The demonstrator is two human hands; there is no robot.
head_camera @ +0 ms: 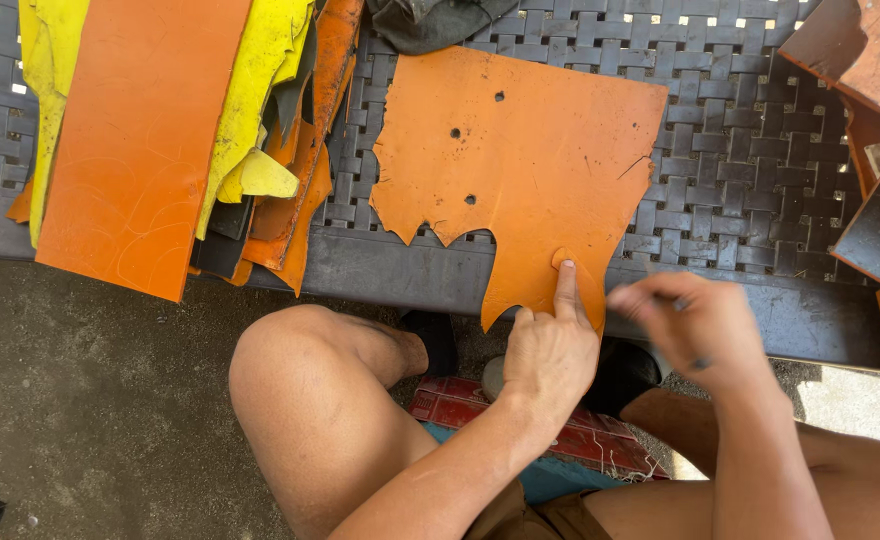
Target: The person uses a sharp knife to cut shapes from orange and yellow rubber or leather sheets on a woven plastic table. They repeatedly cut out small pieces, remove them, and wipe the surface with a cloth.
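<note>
Where leather [520, 170] lies, woven table [730, 190], concrete floor [90, 400]

One dark woven plastic table [720, 190] carries the material. One ragged-edged orange leather sheet [530, 160] lies flat in the middle, and three small round holes [455, 132] show in it. One long smooth orange leather strip [135, 150] lies on the pile at the left. At least two yellow leather offcuts [260, 90] sit in that pile, with a few more orange and dark scraps tucked beneath, too overlapped to count. At the right edge, roughly three brown and dark leather pieces [875, 60] overlap. One dark crumpled cloth [430, 20] lies at the top. Two bare hands are in view, the left hand [550, 350] and the right hand [695, 325], and two bare knees [290, 360]
</note>
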